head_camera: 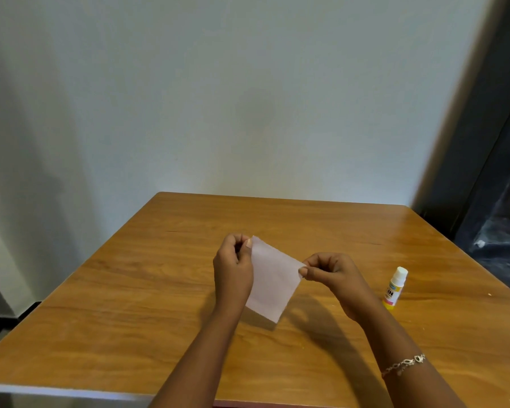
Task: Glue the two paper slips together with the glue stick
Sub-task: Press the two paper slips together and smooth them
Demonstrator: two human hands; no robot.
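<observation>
You have two hands in view, your left hand (pixel 233 269) and your right hand (pixel 331 275). Between them you hold what reads as one pale paper sheet (pixel 273 285); you cannot tell whether it is two slips laid together. You have one glue stick (pixel 395 288), one wooden table (pixel 130 319), and one bracelet (pixel 404 364) on your right forearm.

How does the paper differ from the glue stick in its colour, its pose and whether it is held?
The paper is plain white and flat; the glue stick is a yellow-and-white tube with a label. The paper is held in the air by its top corners, pinched by the left hand and the right hand; the glue stick stands upright on the table, untouched, to the right. Both are above the same table.
</observation>
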